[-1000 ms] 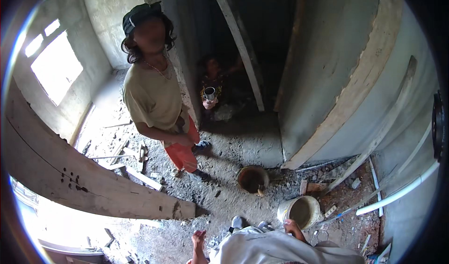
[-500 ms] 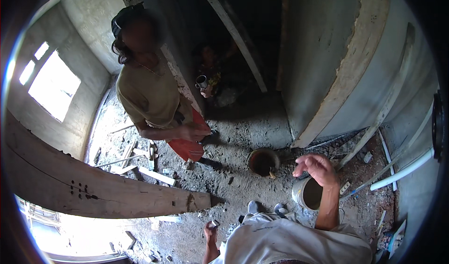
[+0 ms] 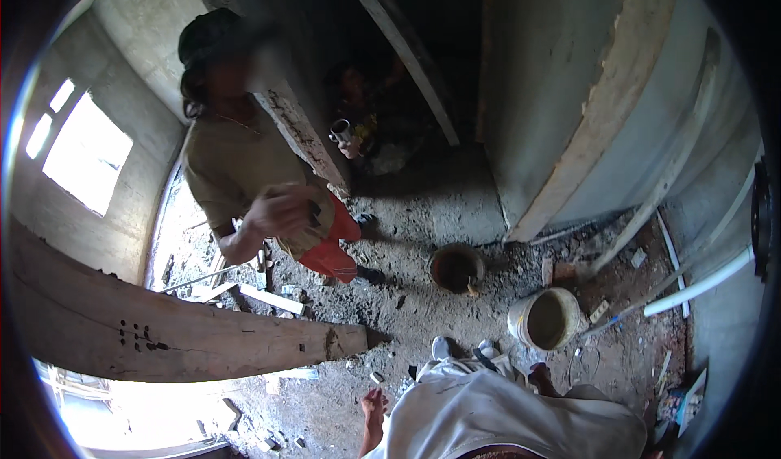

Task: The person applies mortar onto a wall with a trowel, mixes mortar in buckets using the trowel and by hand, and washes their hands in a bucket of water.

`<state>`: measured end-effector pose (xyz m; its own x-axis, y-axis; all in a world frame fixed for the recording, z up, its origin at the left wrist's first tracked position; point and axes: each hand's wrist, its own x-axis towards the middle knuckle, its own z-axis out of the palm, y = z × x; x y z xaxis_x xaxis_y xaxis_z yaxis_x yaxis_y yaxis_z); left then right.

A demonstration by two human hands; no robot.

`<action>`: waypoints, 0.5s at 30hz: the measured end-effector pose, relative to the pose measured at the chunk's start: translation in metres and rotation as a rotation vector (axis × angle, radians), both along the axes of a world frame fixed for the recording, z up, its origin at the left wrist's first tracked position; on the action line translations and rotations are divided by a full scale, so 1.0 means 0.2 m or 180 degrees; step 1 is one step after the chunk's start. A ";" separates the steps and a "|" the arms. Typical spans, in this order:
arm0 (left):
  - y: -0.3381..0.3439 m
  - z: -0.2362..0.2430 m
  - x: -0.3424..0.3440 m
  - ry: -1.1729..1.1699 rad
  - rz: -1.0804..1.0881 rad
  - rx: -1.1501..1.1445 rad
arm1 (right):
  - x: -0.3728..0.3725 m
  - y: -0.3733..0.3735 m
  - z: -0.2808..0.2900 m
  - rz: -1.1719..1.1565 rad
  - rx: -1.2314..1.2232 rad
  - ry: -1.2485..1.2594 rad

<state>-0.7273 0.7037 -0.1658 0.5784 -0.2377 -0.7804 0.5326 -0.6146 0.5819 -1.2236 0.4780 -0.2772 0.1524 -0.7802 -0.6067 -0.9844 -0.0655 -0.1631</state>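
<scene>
My left hand [image 3: 374,404] hangs low at my left side, fingers loosely bent and a little apart, with nothing visible in it. Just beyond it, a small pale chunk [image 3: 376,377] lies on the ground. My right hand [image 3: 539,374] is down by my right thigh, dark with shadow; its fingers cannot be made out. Nearest to that hand stands a whitish bucket [image 3: 521,321] with greyish contents. Farther off is a dark round tub [image 3: 480,269] with a small light-coloured piece at its rim.
A co-worker in red shorts [image 3: 332,252] stands front left. Behind, in the dark, another person [image 3: 358,113] holds a metal cup-like cylinder [image 3: 340,130]. A concrete beam [image 3: 203,345] juts in from the left. Leaning boards [image 3: 590,126], a white pipe [image 3: 704,282] and rubble line the right wall.
My right hand has dropped from above the whitish bucket to beside my thigh. The co-worker's hand has risen from the waist toward the chest. My view has shifted slightly.
</scene>
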 end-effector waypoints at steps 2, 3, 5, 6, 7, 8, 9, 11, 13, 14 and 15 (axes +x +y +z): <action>-0.03 0.00 0.03 -0.0321 -0.0739 0.0300 | 0.01 0.12 0.12 -0.2631 0.0739 -0.1229; -0.01 -0.06 0.07 -0.0257 -0.0869 0.0322 | 0.03 0.12 0.16 -0.2625 0.0862 -0.1195; -0.18 -0.02 0.09 -0.0327 -0.1067 0.0298 | -0.01 0.16 0.11 -0.2885 0.0499 -0.1641; -0.09 -0.18 0.16 0.0169 -0.0030 -0.0394 | -0.03 0.13 -0.02 -0.1931 -0.0289 -0.1915; -0.20 -0.16 0.18 0.0563 -0.0005 -0.0973 | -0.14 0.19 -0.14 -0.1106 -0.1164 -0.2059; -0.23 -0.16 0.26 0.0364 -0.0329 -0.0641 | -0.06 0.13 -0.08 -0.1171 -0.0539 -0.2204; -0.22 -0.33 0.36 -0.0704 -0.0944 -0.0634 | 0.03 0.05 -0.01 -0.1205 0.0095 -0.2330; -0.29 -0.22 0.33 -0.0601 -0.0389 -0.0699 | 0.27 -0.13 0.25 -0.1851 0.0680 -0.2593; -0.44 -0.12 0.33 -0.0736 -0.0709 -0.0443 | 0.30 -0.15 0.32 -0.2695 0.1172 -0.2777; -0.52 -0.08 0.30 -0.0751 -0.0897 -0.0593 | 0.28 -0.16 0.33 -0.2355 0.0883 -0.2840; -0.53 -0.06 0.28 -0.0812 -0.0960 -0.0725 | 0.30 -0.18 0.33 -0.1889 0.0663 -0.2901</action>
